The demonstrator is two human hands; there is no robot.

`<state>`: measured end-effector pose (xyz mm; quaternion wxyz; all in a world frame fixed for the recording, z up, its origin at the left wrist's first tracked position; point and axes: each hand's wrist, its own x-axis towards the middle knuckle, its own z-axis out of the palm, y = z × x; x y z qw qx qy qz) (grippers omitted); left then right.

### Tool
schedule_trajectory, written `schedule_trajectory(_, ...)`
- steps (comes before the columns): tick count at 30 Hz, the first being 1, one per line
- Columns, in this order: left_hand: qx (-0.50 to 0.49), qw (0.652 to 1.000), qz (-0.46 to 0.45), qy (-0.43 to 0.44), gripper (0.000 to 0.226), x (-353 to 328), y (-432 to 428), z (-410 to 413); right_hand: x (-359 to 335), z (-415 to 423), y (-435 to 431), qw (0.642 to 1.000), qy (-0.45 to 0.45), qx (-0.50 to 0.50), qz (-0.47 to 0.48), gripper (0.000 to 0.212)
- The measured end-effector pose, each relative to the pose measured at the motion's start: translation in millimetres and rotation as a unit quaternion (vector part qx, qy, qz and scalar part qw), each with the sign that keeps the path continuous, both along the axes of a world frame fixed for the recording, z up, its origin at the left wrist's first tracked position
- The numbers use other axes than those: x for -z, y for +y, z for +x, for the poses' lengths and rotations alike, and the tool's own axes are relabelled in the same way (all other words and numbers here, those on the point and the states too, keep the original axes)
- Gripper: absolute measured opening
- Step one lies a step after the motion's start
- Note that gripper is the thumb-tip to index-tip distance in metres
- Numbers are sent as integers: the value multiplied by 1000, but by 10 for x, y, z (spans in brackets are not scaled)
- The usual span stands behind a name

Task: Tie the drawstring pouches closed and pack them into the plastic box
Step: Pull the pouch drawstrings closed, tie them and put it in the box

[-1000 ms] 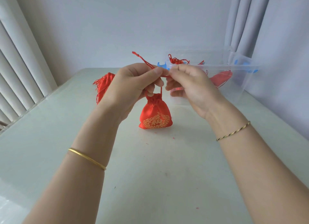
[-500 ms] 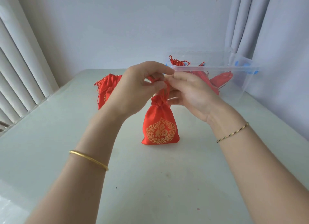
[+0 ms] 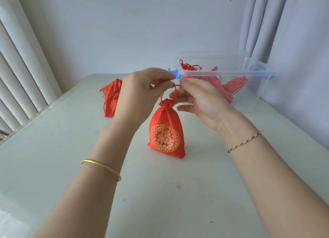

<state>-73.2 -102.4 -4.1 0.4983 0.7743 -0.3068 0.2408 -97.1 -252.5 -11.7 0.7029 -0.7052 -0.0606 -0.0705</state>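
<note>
A red drawstring pouch with a gold emblem stands on the table, its neck gathered tight. Above it my left hand pinches one end of the red drawstring, and my right hand pinches the other end close by. The cords run down from my fingers to the pouch's neck. Behind my right hand sits the clear plastic box with blue clips, holding several red pouches. More red pouches lie in a pile behind my left hand, partly hidden by it.
The pale table reaches a wall at the back. Vertical blinds hang along the left edge, and a grey curtain hangs at the right behind the box.
The pouch has come nearer to me and stands taller. My hands closed together over its neck, then drew slightly apart with the cord between them.
</note>
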Motion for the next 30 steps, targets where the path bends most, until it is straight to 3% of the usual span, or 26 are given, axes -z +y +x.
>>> schedule_trajectory(4, 1, 997, 9, 75, 13, 31, 47, 82, -1, 27, -39, 996, -2, 64, 62, 30)
schedule_trajectory(6, -6, 993, 24, 115, 20, 62, 78, 140, -4, 32, -45, 990, 17, 70, 121, 38)
schedule_trajectory(10, -9, 984, 39, 174, 45, 127, 110, 180, 31, 31, -4, 950, 51, -14, 308, 47)
schedule_trajectory(12, -14, 977, 7, 212, 54, 143, 123, 183, 53, 46, 6, 939, 55, -23, 340, 44)
schedule_trajectory(17, -31, 936, -181, 301, 51, 122, 213, 253, 76, 74, -87, 974, 77, 46, 207, 39)
schedule_trajectory(20, 82, 891, -285, 344, 48, 102, 149, 198, 143, 64, -76, 984, 96, 95, 113, 39)
schedule_trajectory(22, 154, 864, -315, 362, 47, 71, 107, 157, 122, 43, -64, 982, 95, 108, 119, 38)
schedule_trajectory(24, 166, 874, -274, 365, 42, 40, 100, 131, 46, 6, -81, 979, 82, 99, 159, 38)
schedule_trajectory(26, 157, 905, -171, 356, 28, 37, 104, 103, -41, -34, -83, 979, 57, 73, 183, 38)
schedule_trajectory(30, 157, 936, 27, 313, 10, 32, 51, 13, -127, -70, 7, 990, 12, 53, 129, 34)
